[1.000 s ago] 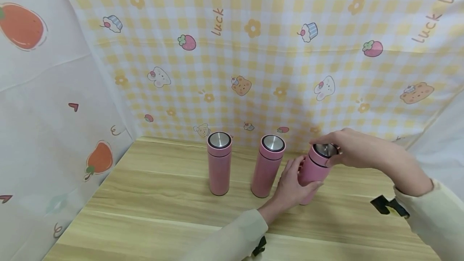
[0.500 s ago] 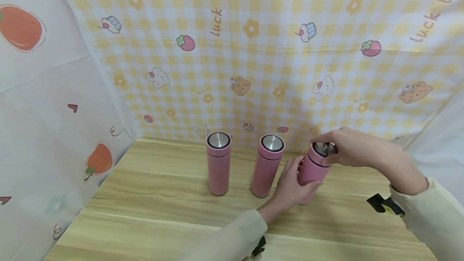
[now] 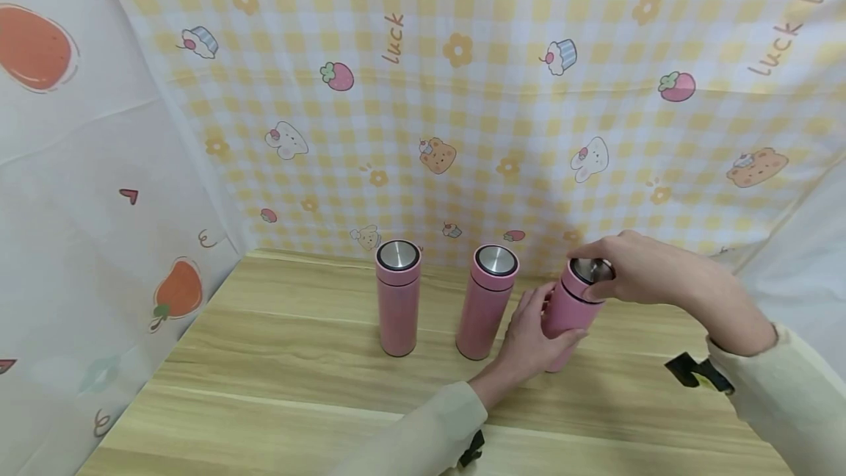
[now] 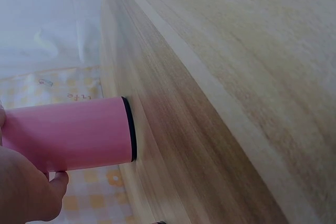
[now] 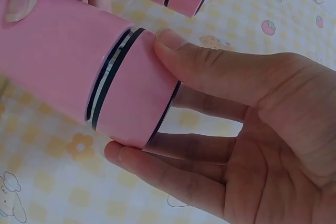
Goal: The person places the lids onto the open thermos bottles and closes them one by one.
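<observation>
Three pink thermos bottles with steel-topped lids stand in a row on the table. My left hand (image 3: 532, 340) grips the body of the right-hand thermos (image 3: 564, 320), fingers on its far side and thumb toward me. Over its top, my right hand (image 3: 651, 274) holds the lid (image 5: 137, 88) between thumb and fingers. In the right wrist view, a thin silvery gap shows between the lid and the body (image 5: 55, 56). The left wrist view shows the bottle's black-rimmed base (image 4: 129, 129) at the tabletop. My right palm is apart from the lid's steel top.
The middle thermos (image 3: 485, 314) stands just left of my left hand, and the left thermos (image 3: 399, 314) is further along. A yellow checked cloth (image 3: 344, 145) hangs behind the wooden table (image 3: 284, 380). White printed cloth (image 3: 99, 241) hangs at the left side.
My right hand has shifted slightly left, its thumb moving a little around the lid. My left hand keeps its grip, and the other two bottles stay put.
</observation>
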{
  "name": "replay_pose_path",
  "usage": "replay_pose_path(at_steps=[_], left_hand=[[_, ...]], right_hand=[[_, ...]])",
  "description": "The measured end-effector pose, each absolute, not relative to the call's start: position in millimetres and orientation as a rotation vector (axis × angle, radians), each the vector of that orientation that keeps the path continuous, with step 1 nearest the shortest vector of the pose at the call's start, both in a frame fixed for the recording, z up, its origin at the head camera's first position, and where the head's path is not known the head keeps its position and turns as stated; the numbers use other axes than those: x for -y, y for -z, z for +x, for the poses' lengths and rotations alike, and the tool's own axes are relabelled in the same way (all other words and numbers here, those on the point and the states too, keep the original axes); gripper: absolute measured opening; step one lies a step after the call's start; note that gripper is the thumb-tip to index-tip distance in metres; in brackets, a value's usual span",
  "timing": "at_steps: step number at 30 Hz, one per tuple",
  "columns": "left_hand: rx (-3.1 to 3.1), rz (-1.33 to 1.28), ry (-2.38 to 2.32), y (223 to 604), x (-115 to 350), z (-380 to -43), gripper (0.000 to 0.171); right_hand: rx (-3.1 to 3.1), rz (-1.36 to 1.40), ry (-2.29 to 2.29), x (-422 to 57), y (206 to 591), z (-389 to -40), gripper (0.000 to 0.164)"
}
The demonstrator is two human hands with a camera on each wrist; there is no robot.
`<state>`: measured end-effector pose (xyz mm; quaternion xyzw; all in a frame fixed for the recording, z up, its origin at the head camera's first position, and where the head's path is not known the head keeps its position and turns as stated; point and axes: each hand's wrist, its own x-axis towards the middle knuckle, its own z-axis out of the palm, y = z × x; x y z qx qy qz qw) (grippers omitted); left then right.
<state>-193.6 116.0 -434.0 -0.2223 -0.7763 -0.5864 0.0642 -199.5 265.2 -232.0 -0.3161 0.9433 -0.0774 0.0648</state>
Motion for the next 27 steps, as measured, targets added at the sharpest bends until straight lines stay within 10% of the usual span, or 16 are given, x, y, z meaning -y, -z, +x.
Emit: replay_pose_path(at_steps=[27], left_hand=[[2.344, -0.667, 1.769, 433.4, -116.3, -192.6, 0.068]], right_hand=[[-2.952, -0.983, 0.147, -266.3, 240.0, -198.7, 0.043]])
